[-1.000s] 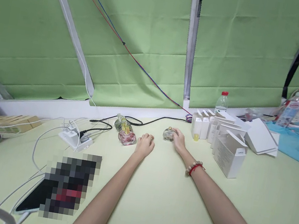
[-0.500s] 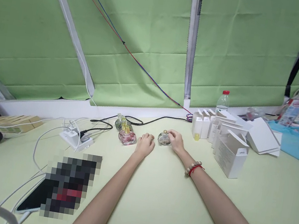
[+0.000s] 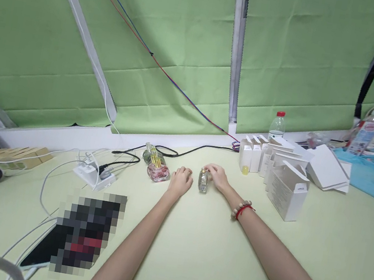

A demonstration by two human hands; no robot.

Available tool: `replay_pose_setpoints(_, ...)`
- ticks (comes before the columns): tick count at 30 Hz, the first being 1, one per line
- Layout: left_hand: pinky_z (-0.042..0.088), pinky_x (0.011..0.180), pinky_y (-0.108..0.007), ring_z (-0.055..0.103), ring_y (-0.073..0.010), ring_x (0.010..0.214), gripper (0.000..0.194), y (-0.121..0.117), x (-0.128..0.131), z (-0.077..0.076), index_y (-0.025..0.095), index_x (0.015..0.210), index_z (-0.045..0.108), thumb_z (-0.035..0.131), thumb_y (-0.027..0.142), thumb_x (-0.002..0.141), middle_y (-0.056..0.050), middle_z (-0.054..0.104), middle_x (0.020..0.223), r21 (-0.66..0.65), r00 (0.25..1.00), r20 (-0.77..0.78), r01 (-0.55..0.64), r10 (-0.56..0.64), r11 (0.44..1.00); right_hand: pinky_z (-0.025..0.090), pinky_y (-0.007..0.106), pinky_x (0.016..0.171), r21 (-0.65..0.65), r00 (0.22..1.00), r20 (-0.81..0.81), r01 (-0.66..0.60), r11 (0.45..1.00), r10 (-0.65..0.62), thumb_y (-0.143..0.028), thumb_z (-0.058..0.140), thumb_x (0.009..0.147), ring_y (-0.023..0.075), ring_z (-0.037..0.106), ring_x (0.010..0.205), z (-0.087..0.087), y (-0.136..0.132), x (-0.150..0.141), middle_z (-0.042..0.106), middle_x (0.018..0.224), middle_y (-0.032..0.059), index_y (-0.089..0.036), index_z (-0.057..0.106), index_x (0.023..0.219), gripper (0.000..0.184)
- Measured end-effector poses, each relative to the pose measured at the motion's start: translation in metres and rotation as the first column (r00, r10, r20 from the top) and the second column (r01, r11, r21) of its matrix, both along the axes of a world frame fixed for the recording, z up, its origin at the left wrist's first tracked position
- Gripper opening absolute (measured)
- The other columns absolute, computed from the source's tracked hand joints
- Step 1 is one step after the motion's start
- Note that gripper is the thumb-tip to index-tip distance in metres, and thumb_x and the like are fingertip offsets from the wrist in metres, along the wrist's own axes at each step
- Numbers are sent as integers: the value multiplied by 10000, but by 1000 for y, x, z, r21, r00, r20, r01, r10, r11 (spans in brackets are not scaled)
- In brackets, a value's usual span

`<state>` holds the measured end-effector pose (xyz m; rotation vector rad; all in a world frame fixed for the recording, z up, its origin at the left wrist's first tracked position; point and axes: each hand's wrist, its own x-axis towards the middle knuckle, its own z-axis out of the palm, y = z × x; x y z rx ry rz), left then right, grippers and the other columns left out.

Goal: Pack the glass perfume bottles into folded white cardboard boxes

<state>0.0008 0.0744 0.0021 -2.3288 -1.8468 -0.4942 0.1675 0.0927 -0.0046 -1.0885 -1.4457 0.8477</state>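
A small clear glass perfume bottle (image 3: 203, 182) with a gold top stands upright on the table, its narrow side towards me. My right hand (image 3: 217, 176) pinches it at the top. Just to the left, my left hand (image 3: 181, 180) rests on the table, fingers slightly bent and apart, holding nothing. Beyond that hand lie more glass bottles with gold necks: a pink one (image 3: 157, 173) and a green one (image 3: 149, 156) behind it.
White cartons (image 3: 287, 192) stand in a row at the right, with a yellow cap (image 3: 245, 170) beside them. A red-capped plastic bottle (image 3: 278, 124) is behind. At left are a power strip (image 3: 93, 177), cables and a tablet (image 3: 48, 241), partly pixelated.
My right hand has turned the perfume bottle on the spot, from its broad face to its narrow side. My left hand has stayed in place.
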Motion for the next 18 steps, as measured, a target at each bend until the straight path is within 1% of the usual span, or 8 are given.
replay_pose_setpoints(3,351,875,-359,489,-217,1031,254,0,0,0,196,1022,550,384,213,831,-80,555,1078,-7,1000,11,-2,2,1000,419,210,534,-45,995,-53,-93,995,90,-346,382,752,141,583,679,0,3,-1,668,766,46,-154,692,814,369)
replay_pose_setpoints(5,349,876,-358,488,-216,1034,254,0,1,0,199,1022,551,382,212,832,-79,555,1078,-10,1000,15,-4,4,1000,405,205,509,-61,993,-77,-93,994,89,-356,386,738,131,562,617,0,4,-2,650,716,43,-139,684,834,381)
replay_pose_setpoints(10,349,876,-352,488,-215,1041,256,1,1,-1,198,1023,551,383,205,831,-80,556,1076,0,1000,5,-4,4,1000,374,210,522,-64,997,-74,17,998,-22,-376,388,715,120,514,565,-3,6,-4,611,639,20,-143,680,763,377)
replay_pose_setpoints(18,355,871,-350,494,-215,1036,247,0,2,1,193,1025,550,384,220,844,-78,558,1067,3,1000,-4,-2,2,1000,327,223,544,-3,991,39,130,992,-130,-396,423,707,123,477,554,1,-3,0,551,535,-19,-183,692,646,349)
